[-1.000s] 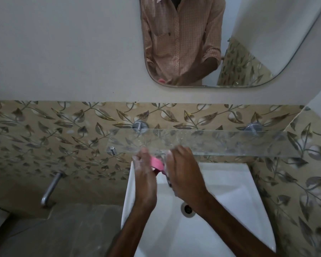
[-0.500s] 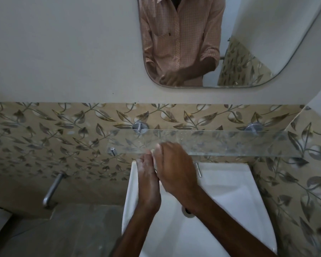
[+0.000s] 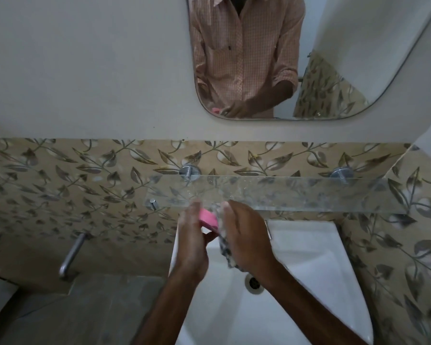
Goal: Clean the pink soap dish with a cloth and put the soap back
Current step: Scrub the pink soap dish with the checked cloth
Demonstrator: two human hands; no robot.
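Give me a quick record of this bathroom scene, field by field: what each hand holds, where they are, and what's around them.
left hand: holds the pink dish
right hand: holds a patterned cloth against the dish
position: both hands over the white sink, just below the glass shelf
soap: not visible
drain: open, under the right wrist
mirror: on the wall above, reflects the person's checked shirt
stage: wiping, dish not set down

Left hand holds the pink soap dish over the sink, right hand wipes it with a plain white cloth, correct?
Not quite: the head view shows the cloth is patterned dark and light, not plain white. Otherwise right: left hand holds the pink soap dish over the sink, right hand wiping.
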